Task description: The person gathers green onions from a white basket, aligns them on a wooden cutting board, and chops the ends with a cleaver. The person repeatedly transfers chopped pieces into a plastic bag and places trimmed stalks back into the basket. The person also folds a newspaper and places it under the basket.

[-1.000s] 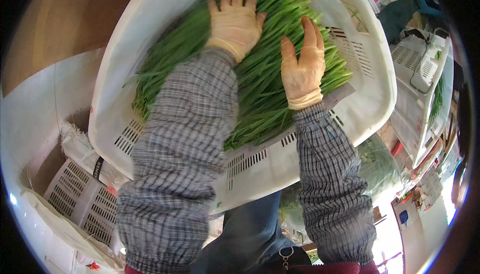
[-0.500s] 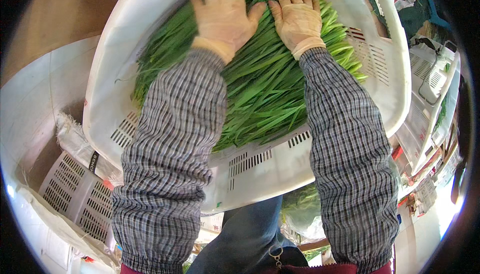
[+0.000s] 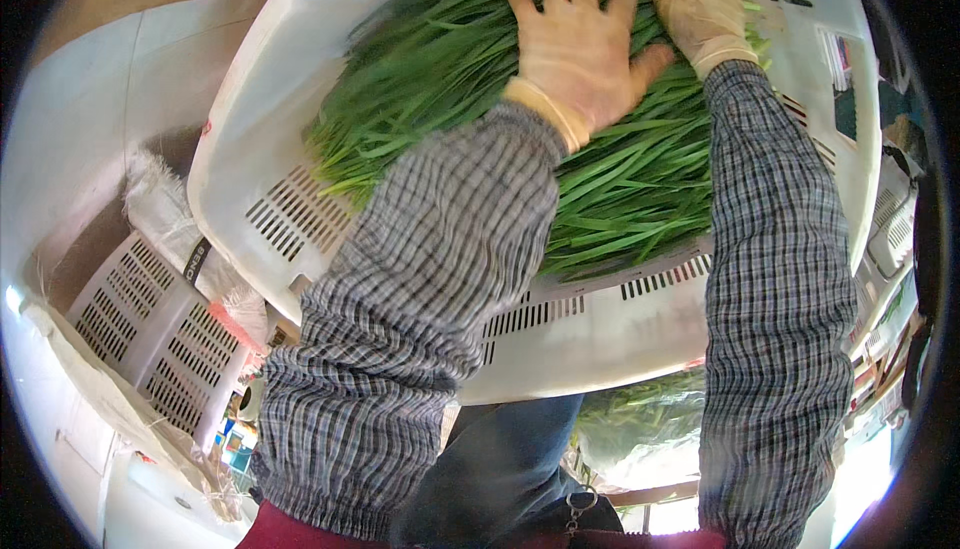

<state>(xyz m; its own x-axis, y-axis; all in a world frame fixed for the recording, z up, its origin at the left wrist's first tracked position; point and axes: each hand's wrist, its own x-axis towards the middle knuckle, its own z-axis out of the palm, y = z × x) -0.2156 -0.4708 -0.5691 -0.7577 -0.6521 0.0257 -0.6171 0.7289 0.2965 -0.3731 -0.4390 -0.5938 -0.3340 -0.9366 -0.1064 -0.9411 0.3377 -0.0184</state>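
Observation:
Long flat green leaves, like garlic chives [image 3: 430,99], fill a white plastic basket [image 3: 600,349] with slotted walls. Flat on top of the chives lies my left hand [image 3: 580,59], gloved, fingers spread toward the far side. My right hand [image 3: 700,9], in the same thin pale glove, rests farther right over the pale stem ends near the basket's right wall. Its fingers stretch away from me and are partly cut off by the upper edge; the thumb points toward my left fingertips. Neither hand grips anything that I can see. Checked sleeve covers reach both wrists.
Below the near rim are my jeans [image 3: 500,469] and a clear plastic bag [image 3: 645,429] with greens inside. A slotted white crate [image 3: 150,329] and a frayed white sack [image 3: 165,204] stand at the left. More white crates [image 3: 890,214] are at the right edge.
Both hands have shifted right in the picture, the left one from the leaf side to mid-bundle. The right hand has moved toward the upper edge. The basket also appears farther right.

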